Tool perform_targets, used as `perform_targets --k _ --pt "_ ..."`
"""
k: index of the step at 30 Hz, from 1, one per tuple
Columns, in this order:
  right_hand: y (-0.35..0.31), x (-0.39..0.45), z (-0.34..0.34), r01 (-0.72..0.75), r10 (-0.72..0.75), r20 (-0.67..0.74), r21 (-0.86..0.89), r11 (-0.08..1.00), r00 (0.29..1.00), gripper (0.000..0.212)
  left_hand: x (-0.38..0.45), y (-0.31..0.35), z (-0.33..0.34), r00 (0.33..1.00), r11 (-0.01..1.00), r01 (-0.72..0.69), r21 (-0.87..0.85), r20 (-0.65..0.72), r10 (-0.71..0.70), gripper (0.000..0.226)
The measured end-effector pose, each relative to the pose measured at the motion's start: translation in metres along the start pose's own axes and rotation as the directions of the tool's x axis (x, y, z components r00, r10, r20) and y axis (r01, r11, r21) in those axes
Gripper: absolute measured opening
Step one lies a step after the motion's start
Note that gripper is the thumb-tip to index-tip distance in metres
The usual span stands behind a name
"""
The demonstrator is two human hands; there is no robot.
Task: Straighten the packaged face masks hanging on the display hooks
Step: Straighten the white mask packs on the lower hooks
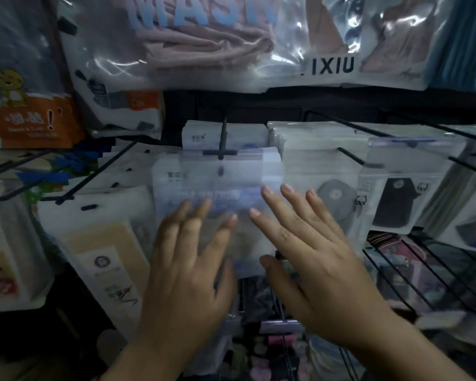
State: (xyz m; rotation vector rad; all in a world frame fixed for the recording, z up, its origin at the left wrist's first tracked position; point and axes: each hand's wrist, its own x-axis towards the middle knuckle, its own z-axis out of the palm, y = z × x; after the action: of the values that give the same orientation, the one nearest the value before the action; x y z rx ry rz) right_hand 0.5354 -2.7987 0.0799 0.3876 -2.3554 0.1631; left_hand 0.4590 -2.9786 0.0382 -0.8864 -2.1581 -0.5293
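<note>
A clear packet of face masks [217, 177] with blue print hangs from a black display hook [222, 138] in the middle of the rack. My left hand [187, 268] lies flat against the packet's lower left, fingers straight and spread. My right hand [308, 251] lies flat over its lower right, fingers straight, thumb near the bottom edge. More white mask packets [226, 133] hang behind the front one on the same hook. The picture is blurred around the hands.
Black wire hooks [349, 155] jut out to the right with packets of dark masks [396, 202]. Beige mask packets [105, 243] hang on the left hooks. Large pink mask bags [204, 42] hang above. A wire shelf [423, 273] sits at lower right.
</note>
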Motion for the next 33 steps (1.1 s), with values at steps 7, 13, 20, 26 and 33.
perform_targets --k 7,13,20,26,33 --pt "0.052 -0.059 0.010 -0.313 0.309 0.258 -0.025 0.949 0.915 0.058 -0.011 0.051 0.045 0.982 0.996 -0.009 -0.089 0.185 0.025 0.042" --pt "0.097 -0.103 0.010 -0.465 0.442 0.259 0.032 0.885 0.859 0.061 0.002 0.104 0.078 0.933 0.987 0.070 -0.148 0.360 -0.012 0.045" --pt "0.126 -0.108 0.000 -0.577 0.501 0.341 0.173 0.798 0.795 0.071 0.023 0.124 0.103 0.906 0.889 0.379 -0.255 0.296 -0.302 0.062" --pt "0.133 -0.102 0.004 -0.598 0.568 0.230 0.493 0.633 0.790 0.075 0.034 0.118 0.112 0.823 0.671 0.560 -0.486 0.233 -0.518 0.073" --pt "0.144 -0.088 0.012 -0.591 0.707 0.179 0.703 0.395 0.685 0.068 0.045 0.109 0.124 0.696 0.381 0.662 -0.645 0.340 -0.633 0.073"
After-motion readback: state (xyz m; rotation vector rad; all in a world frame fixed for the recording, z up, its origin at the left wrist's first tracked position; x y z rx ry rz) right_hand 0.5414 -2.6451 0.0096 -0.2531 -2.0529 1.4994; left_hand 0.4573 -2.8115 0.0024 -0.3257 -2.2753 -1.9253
